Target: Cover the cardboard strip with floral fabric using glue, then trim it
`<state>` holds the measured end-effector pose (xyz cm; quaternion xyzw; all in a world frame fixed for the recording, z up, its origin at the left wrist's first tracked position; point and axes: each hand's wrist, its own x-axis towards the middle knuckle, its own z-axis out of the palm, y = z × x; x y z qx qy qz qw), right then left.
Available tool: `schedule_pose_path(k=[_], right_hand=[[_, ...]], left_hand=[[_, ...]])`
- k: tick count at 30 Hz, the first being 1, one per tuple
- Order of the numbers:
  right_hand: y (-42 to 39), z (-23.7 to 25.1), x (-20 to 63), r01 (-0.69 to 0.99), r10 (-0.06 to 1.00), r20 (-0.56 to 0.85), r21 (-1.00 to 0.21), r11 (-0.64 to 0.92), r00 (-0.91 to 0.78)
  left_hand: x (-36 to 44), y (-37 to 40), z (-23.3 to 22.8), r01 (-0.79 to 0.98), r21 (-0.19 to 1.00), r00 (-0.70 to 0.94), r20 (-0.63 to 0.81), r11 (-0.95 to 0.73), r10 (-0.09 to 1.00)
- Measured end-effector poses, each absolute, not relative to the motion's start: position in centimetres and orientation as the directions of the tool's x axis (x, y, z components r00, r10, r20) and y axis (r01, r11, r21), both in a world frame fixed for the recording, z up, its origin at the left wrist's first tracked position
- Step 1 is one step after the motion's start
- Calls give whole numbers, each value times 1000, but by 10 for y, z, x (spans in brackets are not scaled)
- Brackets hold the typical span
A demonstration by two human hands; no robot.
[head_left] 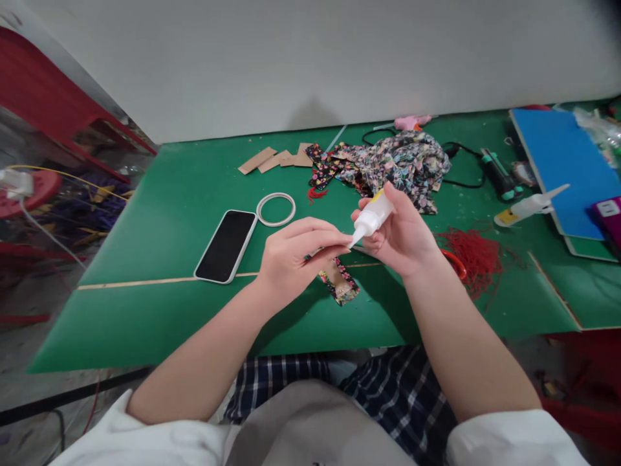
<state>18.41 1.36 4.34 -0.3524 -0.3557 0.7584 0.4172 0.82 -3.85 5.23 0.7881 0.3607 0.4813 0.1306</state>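
A white glue bottle [372,218] with a yellow label is tilted in my right hand [405,234], its nozzle pointing down to the left. The fingers of my left hand [301,254] are pinched together at the nozzle's tip. Whether a small cap is between them, I cannot tell. Below both hands, a strip of floral fabric [342,285] lies on the green table [194,330], with a shiny patch on its tan middle. Scissors with a red-orange handle [456,264] lie partly hidden behind my right wrist.
Left of my hands lie a phone [226,247] and a white ring [276,210]. Behind are several cardboard pieces [257,160] and crumpled floral fabric [402,165]. To the right are red threads [473,259], a second glue bottle [526,208], a cutter [501,173] and a blue board [567,168].
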Motion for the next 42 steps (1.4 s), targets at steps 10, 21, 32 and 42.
schedule_pose_path(k=[10, 21, 32, 42], right_hand=[[13, 42, 183, -345, 880, -243, -852, -395, -408], [11, 50, 189, -245, 946, -143, -945, -218, -290], [7, 56, 188, -228, 966, -101, -961, -157, -238], [3, 59, 188, -183, 986, -14, -982, -45, -169]], left_hand=[[3, -38, 55, 464, 432, 403, 675, -773, 619], [4, -40, 57, 532, 480, 409, 575, -697, 708], [5, -44, 56, 523, 518, 382, 567, -677, 730], [13, -58, 54, 507, 554, 265, 629, -660, 731]])
